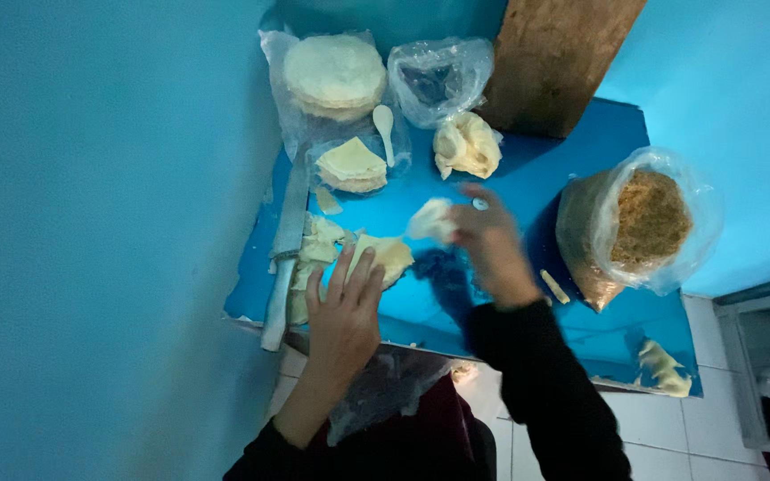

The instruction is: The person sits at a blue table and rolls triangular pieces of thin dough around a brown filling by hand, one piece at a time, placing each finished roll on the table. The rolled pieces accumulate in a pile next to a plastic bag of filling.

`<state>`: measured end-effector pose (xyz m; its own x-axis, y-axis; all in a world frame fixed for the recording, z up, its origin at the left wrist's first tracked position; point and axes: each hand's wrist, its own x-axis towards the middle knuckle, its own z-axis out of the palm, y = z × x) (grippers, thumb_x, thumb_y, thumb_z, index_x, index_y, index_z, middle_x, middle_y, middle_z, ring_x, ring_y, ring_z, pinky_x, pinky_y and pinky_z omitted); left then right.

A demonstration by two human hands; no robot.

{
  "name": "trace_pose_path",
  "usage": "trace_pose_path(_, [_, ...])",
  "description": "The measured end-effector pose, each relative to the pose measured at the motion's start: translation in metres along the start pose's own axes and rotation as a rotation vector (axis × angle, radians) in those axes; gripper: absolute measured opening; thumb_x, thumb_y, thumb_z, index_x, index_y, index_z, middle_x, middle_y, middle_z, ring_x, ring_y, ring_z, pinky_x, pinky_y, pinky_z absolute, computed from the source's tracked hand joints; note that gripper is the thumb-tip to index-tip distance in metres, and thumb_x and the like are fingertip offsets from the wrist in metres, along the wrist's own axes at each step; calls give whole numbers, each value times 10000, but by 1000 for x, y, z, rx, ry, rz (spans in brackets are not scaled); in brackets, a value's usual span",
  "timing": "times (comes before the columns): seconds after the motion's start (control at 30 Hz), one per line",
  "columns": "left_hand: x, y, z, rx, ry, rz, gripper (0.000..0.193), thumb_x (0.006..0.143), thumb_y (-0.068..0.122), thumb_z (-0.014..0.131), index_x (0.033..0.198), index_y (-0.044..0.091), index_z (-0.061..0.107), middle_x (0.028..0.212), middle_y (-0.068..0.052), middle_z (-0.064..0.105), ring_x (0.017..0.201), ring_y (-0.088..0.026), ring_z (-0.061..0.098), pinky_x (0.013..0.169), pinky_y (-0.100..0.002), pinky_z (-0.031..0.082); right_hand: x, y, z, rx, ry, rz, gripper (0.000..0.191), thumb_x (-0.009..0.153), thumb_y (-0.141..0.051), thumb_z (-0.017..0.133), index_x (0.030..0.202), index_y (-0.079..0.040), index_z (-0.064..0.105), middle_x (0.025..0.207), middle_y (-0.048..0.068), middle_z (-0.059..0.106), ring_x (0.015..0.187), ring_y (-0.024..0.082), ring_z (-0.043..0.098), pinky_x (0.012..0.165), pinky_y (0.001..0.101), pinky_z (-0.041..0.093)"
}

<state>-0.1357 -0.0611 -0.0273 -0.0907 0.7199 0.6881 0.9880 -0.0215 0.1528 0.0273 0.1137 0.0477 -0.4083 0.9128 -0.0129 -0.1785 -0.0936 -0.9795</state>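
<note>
Dough sheets lie under your hands on the blue table (528, 191), which stands against a blue wall. Your left hand (345, 316) is spread flat, fingers apart, pressing on a pale folded wrapper (383, 254) near the table's near edge. Your right hand (490, 240) hovers just beyond it, fingers pinched on a small folded piece of wrapper (430, 219); the hand is blurred, so the grip itself is hard to read beyond that. To the left of your left hand sits a heap of wrapper scraps (312, 263), and beside that a long knife (285, 254) lies along the table's left edge, its pale handle toward you. Farther back, a cut stack of wrappers (350, 166) rests on clear plastic with a white spoon (385, 129) just beside it, and behind them a tall round stack of wrappers (335, 76) sits in its own plastic. A crumpled clear bag (438, 78) and a loose clump of wrappers (467, 145) lie near the wooden board (559, 62) leaning at the back. On your right, well apart, an open plastic bag of brown shredded filling (648, 218) stands upright.
</note>
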Motion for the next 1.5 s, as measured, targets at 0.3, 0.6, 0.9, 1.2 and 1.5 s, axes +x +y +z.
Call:
trace_pose_path(0.3, [7,29,6,-91,-22,27,304,942,147,628,1232,85,692,1409,-117,562,1367,-336,433,1074,-681,297,-93,24,-43,-1295,-249,-554,713,849,31,627,1502,-11,344,1146,183,746,965,363,734,757,441,603])
trace_pose_path(0.6, [-4,48,35,-324,-205,285,299,936,98,571,1212,62,679,1461,-75,590,1452,-306,464,1171,-641,282,-140,27,-98,-1146,130,-558,612,844,132,516,1430,-47,500,1226,247,671,1124,428,668,905,489,564])
trace_pose_path(0.9, [-9,45,42,-447,-253,250,312,967,164,650,1254,44,626,1303,-112,628,1374,-320,504,1173,-642,313,-205,44,-207,-2114,712,-40,463,829,-39,663,1225,-258,758,1160,29,592,1189,312,491,1080,475,323])
trace_pose_path(1.2, [-12,46,45,-490,-290,243,338,927,165,678,1236,31,652,1268,-119,636,1282,-321,562,1128,-614,380,-161,14,-145,-1502,334,-498,347,841,71,635,1065,-175,735,1139,117,642,1112,324,599,985,450,401])
trace_pose_path(1.5, [-8,42,36,-502,-212,258,344,923,164,696,1235,24,654,1243,-111,631,1274,-301,582,1131,-579,399,-92,15,-50,-1728,-127,-830,598,861,-14,622,1389,-291,661,1133,64,559,1103,268,523,997,468,407])
